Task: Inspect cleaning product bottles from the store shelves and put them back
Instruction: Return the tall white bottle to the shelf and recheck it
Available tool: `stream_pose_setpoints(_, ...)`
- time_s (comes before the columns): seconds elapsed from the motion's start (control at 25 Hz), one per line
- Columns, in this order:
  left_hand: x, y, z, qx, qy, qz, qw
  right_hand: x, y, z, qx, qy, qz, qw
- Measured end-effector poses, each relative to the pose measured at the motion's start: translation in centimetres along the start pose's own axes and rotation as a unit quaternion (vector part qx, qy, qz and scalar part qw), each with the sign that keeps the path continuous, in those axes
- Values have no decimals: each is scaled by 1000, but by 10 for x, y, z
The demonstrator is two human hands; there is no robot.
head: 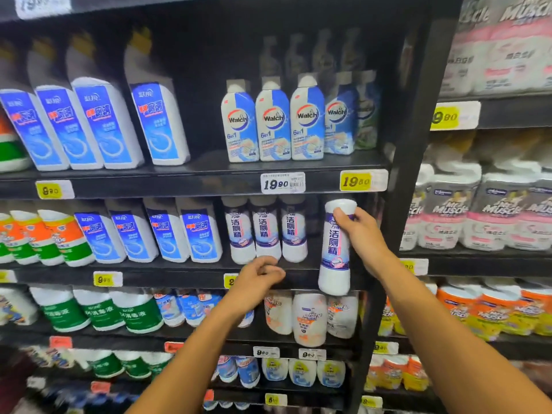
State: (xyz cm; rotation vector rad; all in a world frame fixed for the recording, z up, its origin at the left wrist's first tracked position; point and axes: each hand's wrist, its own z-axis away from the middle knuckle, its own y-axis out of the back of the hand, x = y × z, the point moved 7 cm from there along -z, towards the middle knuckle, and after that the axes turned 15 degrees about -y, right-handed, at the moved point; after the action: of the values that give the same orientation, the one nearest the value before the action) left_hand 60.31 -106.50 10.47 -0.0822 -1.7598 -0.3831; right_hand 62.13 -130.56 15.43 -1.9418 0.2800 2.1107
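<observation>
My right hand [360,231] grips a tall white bottle with a purple label [336,249] near its top. The bottle stands upright in front of the second shelf, right of three matching bottles [265,228] on that shelf. Its base hangs below the shelf edge. My left hand [258,276] hovers in front of the shelf edge below those three bottles, fingers loosely curled, holding nothing.
Black shelving [191,183] holds rows of blue-and-white cleaner bottles [98,124], Walch bottles [273,121] above, and green and orange bottles lower down. A black upright post [415,144] separates a neighbouring bay of wrapped Mr Muscle packs [484,210]. Yellow price tags line the edges.
</observation>
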Motion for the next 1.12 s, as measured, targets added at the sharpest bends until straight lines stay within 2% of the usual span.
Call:
stream_pose_setpoints(0.2, -17, 53, -18, 147, -9, -30, 989, -11, 1, -30, 54, 4, 7, 999)
stream_pose_setpoints(0.48, -28, 77, -38, 206, -34, -65, 976, -3, -8, -48, 49, -6, 91, 995)
stream_pose_setpoints(0.68, -40, 84, -50, 193, -32, -73, 978, 8, -6, -45, 53, -14, 93, 994)
stream_pose_setpoints(0.84, -56, 81, -53, 179, -28, -80, 980, 47, -1, -37, -1, -25, 87, 996)
stream_pose_setpoints(1.12, -59, 73, -60, 157, -69, -80, 982, 66, -5, -28, 20, -31, 140, 990)
